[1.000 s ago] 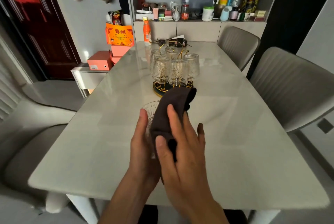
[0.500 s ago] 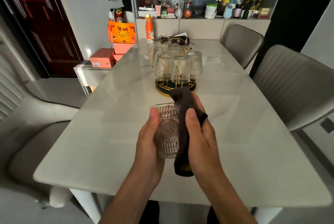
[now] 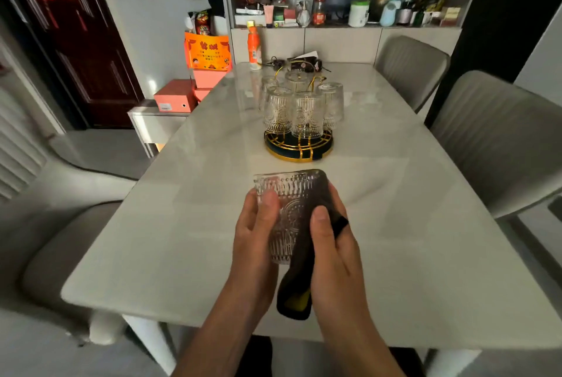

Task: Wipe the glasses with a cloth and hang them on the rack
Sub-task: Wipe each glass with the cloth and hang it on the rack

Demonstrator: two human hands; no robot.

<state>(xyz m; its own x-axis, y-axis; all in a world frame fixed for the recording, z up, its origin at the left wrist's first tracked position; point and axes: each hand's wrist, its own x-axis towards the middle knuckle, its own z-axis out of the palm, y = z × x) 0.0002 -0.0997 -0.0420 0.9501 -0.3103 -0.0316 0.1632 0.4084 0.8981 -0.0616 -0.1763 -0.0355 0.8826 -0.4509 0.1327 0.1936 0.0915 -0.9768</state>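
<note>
Glass (image 3: 284, 215), embossed clear tumbler, held up off the worktop (image 3: 425, 240) between both hands, right in front of the body. Long axis running roughly away from the camera, mouth tipped toward the far end, base end toward the wrists. Left hand (image 3: 258, 230) wrapped round the left wall, thumb pressed flat on the near face, so a proper grip on the glass itself. Right hand (image 3: 331, 243) closed on the dark cloth (image 3: 304, 255), pinning it against the right wall, thumb on top. Cloth wrapped over the right side and up near the rim, loose tail with a yellowish patch dangling below the base. So no bare-skin contact on the right, only through fabric.

Looks like mid-wipe, outside wall being done. Can't tell if the inside has had a pass.

Rack (image 3: 299, 145), round with gold wire and a dark base, straight ahead down the worktop, well apart from the hands and about centred between them. Several matching glasses (image 3: 307, 113) already hanging upside down on it. Free peg not visible from here, probably round the back or hidden by the others.

Key bit for hanging: mouth currently pointing at the rack, needs flipping mouth-down first. Left hand the obvious carrier, since the right is busy with the cloth.

Beyond that, orange bottle (image 3: 254, 48) at the far edge, grey chairs (image 3: 498, 139) along the right.
</note>
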